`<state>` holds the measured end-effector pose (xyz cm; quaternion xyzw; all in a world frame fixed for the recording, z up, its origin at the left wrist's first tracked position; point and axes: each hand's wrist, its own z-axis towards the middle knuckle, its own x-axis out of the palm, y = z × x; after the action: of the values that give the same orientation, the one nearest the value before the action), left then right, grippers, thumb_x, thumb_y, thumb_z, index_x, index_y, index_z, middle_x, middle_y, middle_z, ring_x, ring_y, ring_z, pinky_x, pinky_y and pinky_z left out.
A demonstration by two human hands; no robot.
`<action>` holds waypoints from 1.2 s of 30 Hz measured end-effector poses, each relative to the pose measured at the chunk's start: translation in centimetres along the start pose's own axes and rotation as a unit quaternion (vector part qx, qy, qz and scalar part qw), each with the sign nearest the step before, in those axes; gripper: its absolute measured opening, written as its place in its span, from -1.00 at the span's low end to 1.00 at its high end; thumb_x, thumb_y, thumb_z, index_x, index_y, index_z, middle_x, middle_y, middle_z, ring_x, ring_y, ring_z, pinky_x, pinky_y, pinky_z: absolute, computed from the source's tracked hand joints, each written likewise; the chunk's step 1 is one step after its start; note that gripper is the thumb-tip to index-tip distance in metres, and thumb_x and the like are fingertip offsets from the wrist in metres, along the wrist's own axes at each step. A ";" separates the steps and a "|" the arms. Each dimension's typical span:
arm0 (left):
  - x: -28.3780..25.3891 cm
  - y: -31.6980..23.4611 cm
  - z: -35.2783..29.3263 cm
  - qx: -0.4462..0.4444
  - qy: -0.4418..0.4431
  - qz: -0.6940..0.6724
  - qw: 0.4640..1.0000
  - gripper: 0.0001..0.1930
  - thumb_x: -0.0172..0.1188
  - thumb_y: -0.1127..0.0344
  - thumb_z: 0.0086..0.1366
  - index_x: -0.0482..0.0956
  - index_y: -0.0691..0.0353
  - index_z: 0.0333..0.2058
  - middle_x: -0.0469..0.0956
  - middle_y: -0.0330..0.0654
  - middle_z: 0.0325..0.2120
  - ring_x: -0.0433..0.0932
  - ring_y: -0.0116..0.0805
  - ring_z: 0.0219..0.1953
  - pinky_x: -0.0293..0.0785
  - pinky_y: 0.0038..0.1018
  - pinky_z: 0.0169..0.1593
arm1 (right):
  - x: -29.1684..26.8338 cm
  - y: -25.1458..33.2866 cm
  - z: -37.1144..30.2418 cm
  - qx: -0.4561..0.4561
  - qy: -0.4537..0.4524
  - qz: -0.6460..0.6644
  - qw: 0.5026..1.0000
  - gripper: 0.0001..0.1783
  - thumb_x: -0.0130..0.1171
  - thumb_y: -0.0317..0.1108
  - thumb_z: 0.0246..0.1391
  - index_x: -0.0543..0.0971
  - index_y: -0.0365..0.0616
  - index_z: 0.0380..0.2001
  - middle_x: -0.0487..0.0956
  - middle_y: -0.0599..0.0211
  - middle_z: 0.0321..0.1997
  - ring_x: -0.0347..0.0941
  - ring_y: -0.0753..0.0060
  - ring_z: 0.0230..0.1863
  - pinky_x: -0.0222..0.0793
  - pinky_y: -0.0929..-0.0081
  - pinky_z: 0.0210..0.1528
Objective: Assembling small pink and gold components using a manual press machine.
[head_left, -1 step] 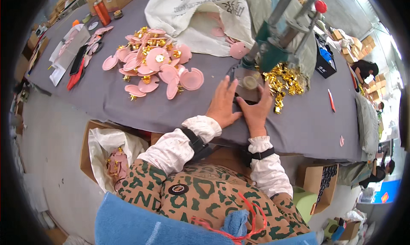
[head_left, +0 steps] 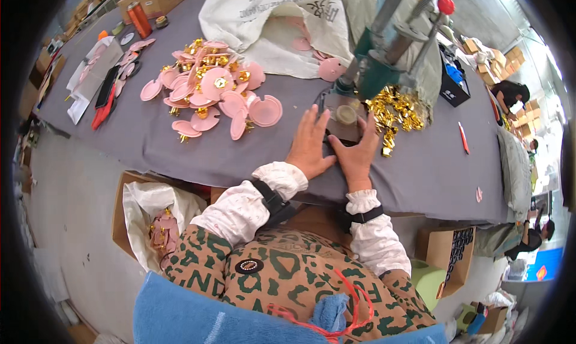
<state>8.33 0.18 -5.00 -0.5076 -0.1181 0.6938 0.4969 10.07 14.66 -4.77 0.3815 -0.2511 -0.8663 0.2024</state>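
Note:
My left hand (head_left: 309, 145) lies at the left front of the press base with fingers stretched and thumb apart. Facing it, my right hand (head_left: 359, 155) rests at the base's right front, also spread, near the gold pieces. Both hands look empty. Between and beyond them, a round pale piece (head_left: 346, 114) sits on the base, under the green hand press (head_left: 377, 75) with its red-knobbed lever. Folded gold metal pieces (head_left: 393, 119) lie heaped right of the press. To the left is a pile of pink discs (head_left: 216, 84), many with gold fittings attached.
A white woven sack (head_left: 258, 20) with pink discs at its mouth lies behind the pile. Red-handled scissors (head_left: 103, 113) lie far left, a red pen (head_left: 464, 138) at right. Below the table edge stands a lined carton (head_left: 135, 209). Other people are at the far right.
The whole view has shifted slightly. Both hands keep the same spread pose beside the press base, and nothing has visibly been taken or put down.

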 end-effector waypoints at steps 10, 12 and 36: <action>-10.1 5.8 5.6 -0.030 0.121 0.374 0.919 -0.85 0.18 0.41 0.00 0.48 0.16 -0.38 0.50 -0.12 -0.28 0.48 -0.14 -0.22 0.42 -0.25 -0.21 | -0.3 -0.7 -0.3 0.083 -0.033 0.130 0.987 -0.07 0.26 -0.37 -0.13 0.01 -0.28 0.27 0.31 0.04 0.12 0.25 0.15 0.07 0.14 0.30 0.17; -9.4 6.2 5.6 0.008 0.063 0.360 0.931 -0.94 0.15 0.40 0.05 0.44 0.16 -0.49 0.49 -0.17 -0.42 0.49 -0.16 -0.34 0.43 -0.31 -0.30 | -0.2 -1.1 -0.1 0.083 -0.039 0.144 0.985 -0.10 0.24 -0.38 -0.11 0.02 -0.28 0.27 0.32 0.05 0.11 0.27 0.16 0.06 0.14 0.31 0.16; 0.6 1.5 7.2 0.006 -0.005 0.012 1.000 -0.60 0.33 0.29 -0.07 0.51 0.21 -0.20 0.56 -0.17 -0.35 0.47 -0.18 -0.29 0.40 -0.33 -0.19 | 0.5 -2.1 0.2 0.099 -0.050 0.216 0.970 -0.22 0.13 -0.46 -0.01 0.04 -0.28 0.26 0.41 0.03 0.05 0.33 0.22 0.08 0.16 0.38 0.17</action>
<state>1.54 2.42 -3.11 -0.5021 -0.1102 0.7033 0.4910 9.27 16.13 -6.18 0.2929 -0.4213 -0.7911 0.3331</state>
